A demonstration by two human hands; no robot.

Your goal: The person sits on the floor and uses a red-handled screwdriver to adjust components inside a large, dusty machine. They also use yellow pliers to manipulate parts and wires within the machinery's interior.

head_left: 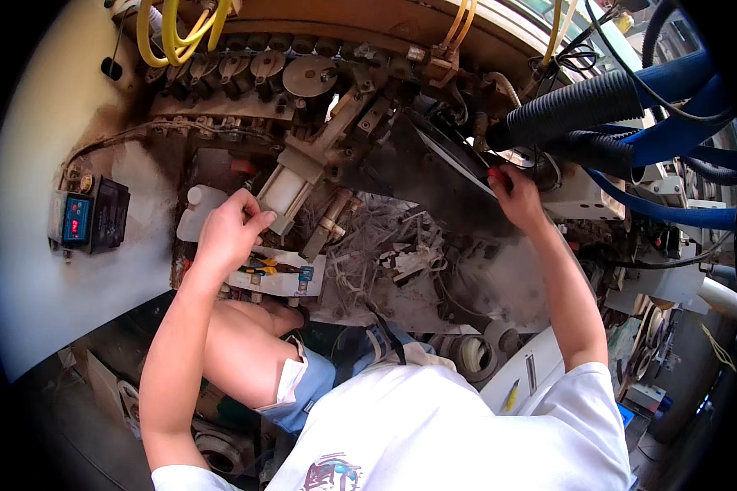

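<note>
My left hand is closed, its thumb and fingertips together beside the lower end of an air cylinder. Whether anything small is between those fingers I cannot make out. My right hand is closed on a small red piece at the edge of a dark, dusty metal panel; most of that piece is hidden by the fingers. Below my left wrist, pliers with yellow and black handles lie on a white plate. A whitish plastic bottle stands behind that wrist.
Dusty scraps pile up in the machine's middle. Thick black hoses and blue tubes hang at the right. A row of rollers runs along the back. A small control box is on the left panel. A yellow-handled knife lies beside my body.
</note>
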